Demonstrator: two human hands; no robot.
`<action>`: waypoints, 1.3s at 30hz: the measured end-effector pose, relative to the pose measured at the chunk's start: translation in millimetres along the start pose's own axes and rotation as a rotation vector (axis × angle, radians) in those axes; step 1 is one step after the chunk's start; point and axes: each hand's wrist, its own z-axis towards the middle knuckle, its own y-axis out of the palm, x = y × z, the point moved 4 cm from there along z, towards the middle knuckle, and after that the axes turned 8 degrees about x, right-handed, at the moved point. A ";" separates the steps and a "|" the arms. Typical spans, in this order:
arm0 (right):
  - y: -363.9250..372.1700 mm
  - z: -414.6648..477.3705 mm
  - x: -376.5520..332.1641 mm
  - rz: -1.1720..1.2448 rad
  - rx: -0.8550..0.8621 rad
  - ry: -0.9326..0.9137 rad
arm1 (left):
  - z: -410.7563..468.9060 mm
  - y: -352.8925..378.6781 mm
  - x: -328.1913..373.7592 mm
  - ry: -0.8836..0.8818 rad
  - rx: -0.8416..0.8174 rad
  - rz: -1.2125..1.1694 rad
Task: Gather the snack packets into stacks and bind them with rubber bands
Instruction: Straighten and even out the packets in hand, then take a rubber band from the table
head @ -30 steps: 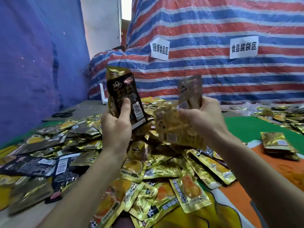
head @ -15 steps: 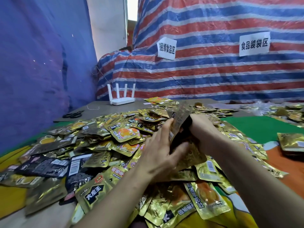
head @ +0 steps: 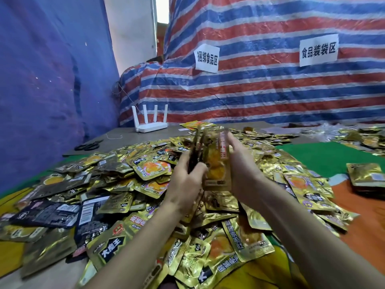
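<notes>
A big heap of gold and black snack packets [head: 150,176] covers the table in front of me. Both hands hold a small upright stack of packets [head: 216,161] above the heap. My left hand [head: 187,180] grips the stack's left side, fingers curled round its dark packets. My right hand [head: 241,170] presses against the right side, with fingers straight along the gold front packet. No rubber band shows on the stack.
A finished pile of gold packets [head: 366,176] lies at the right on the green and orange cloth [head: 316,155]. More packets [head: 362,138] lie far right. A white router [head: 150,122] and black scissors [head: 88,145] sit at the back left. Striped tarpaulin [head: 270,84] walls the rear.
My hands, apart with separate packets a second ago, came together low over the heap and now hold the joined stack upright, slightly higher.
</notes>
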 end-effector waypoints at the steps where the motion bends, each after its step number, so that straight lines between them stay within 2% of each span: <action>1: 7.6 -1.4 2.9 -0.029 -0.011 -0.048 | 0.5 0.6 1.1 -0.022 0.035 -0.055; 4: 32.9 -8.9 20.0 -0.106 -0.032 -0.115 | -1.8 6.7 3.6 -0.060 0.051 -0.162; 8: 39.2 -5.6 26.5 -0.098 0.053 -0.284 | -12.1 13.6 2.9 -0.038 -0.057 -0.247; 11: 33.1 -1.4 30.7 -0.125 0.018 -0.335 | -16.6 9.6 -3.0 -0.033 -0.162 -0.227; 15: 19.3 -3.4 36.1 0.024 0.031 -0.262 | -13.1 7.2 -5.4 -0.093 -0.213 -0.115; 22: 11.0 -25.5 -6.5 -0.173 0.009 -0.439 | -12.6 9.2 18.0 -0.013 -0.260 -0.132; 25: 2.0 -40.2 -7.5 -0.266 0.016 -0.376 | -20.9 19.9 19.0 -0.046 -0.352 -0.084; 29: -16.1 -60.0 17.2 -0.265 0.072 -0.266 | -38.8 31.7 7.0 -0.116 -0.461 -0.053; 34: -27.2 -63.4 22.7 -0.083 0.037 -0.222 | -47.1 41.3 -1.5 -0.130 -0.360 -0.147; 37: -26.9 -70.4 21.4 0.016 -0.025 -0.150 | -52.0 40.2 -2.4 -0.154 -0.361 -0.170; 39: -29.3 -72.1 20.0 0.005 -0.024 -0.163 | -53.6 37.4 0.8 -0.150 -0.370 -0.193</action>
